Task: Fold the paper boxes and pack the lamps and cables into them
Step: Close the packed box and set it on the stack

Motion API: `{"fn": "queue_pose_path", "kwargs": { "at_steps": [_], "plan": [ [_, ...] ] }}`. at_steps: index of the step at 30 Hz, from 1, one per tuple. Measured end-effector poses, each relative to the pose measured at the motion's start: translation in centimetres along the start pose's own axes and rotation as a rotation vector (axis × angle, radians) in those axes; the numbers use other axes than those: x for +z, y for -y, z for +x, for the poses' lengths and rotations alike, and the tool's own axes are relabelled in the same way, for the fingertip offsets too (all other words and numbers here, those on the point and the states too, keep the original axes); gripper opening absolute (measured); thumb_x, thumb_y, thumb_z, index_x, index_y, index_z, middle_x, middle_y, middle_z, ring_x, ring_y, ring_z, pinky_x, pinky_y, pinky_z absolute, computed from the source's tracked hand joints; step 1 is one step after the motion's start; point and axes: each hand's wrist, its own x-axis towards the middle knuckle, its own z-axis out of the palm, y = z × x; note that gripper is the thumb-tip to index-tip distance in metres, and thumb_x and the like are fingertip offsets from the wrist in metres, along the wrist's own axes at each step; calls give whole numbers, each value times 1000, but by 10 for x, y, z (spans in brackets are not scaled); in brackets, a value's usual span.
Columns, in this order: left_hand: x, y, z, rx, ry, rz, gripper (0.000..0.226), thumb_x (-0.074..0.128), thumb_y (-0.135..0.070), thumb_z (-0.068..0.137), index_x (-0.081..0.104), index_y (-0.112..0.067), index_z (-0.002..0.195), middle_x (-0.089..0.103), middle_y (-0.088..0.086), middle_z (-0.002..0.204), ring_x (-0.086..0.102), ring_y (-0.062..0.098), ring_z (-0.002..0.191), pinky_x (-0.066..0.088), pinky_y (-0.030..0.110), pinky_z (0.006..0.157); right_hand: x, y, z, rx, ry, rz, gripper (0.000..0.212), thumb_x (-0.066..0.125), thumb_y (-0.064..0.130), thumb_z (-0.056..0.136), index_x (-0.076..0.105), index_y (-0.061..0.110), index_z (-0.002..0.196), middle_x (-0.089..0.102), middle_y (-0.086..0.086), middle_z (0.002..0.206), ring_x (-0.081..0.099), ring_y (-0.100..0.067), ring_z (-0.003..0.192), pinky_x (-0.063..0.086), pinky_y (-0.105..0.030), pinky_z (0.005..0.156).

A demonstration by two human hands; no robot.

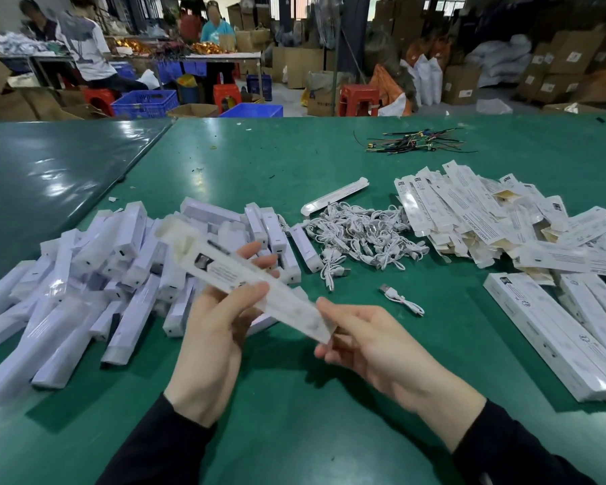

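My left hand point(212, 330) grips a long, slim white paper box point(249, 281) mid-length; my right hand point(361, 341) pinches its near end. Print blurred. Glossy wrapped lamps point(84, 274) crowd the green table's point(294, 397) left edge.

A big, busy storeroom.
A green table point(294, 397) sits in front. Behind it are brown boxes point(571, 57), red stools point(359, 98) and blue crates point(144, 103).

Counts, head view. Hands: 2, left hand point(210, 330) and right hand point(364, 344). Box point(245, 285) held: 1. Loose cable point(401, 298): 1. Lone box point(335, 196) on table point(294, 397): 1. Heaps, uncountable: lamps point(95, 274), cables point(357, 236), flat boxes point(487, 218). Wire bundle point(413, 140): 1.
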Motion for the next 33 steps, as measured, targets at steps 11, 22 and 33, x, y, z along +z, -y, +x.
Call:
{"fn": "queue_pose_path", "kwargs": {
  "at_steps": [11,22,33],
  "plan": [
    [-1,-11,-2,-146,-63,-165,23,65,-43,76,74,-23,71,49,-2,57,46,10,43,43,20,42,2,-15,28,-618,-53,-1492,65,42,14,97,13,22,154,18,9,161,-1,-12,150,8,-40,120],
    [-4,-4,0,-162,55,2,43,76,-50,69,72,-16,94,47,6,57,41,16,41,37,23,41,-21,8,17,-639,-238,-959,27,68,24,90,67,18,117,70,4,98,66,-17,85,52,-34,78],
    [4,3,-9,170,115,711,21,77,-41,68,69,-44,87,56,-14,60,42,1,53,31,8,50,-46,63,-15,-528,-337,148,22,71,40,75,76,20,68,54,9,56,40,-5,42,38,-17,42]
  ]
}}
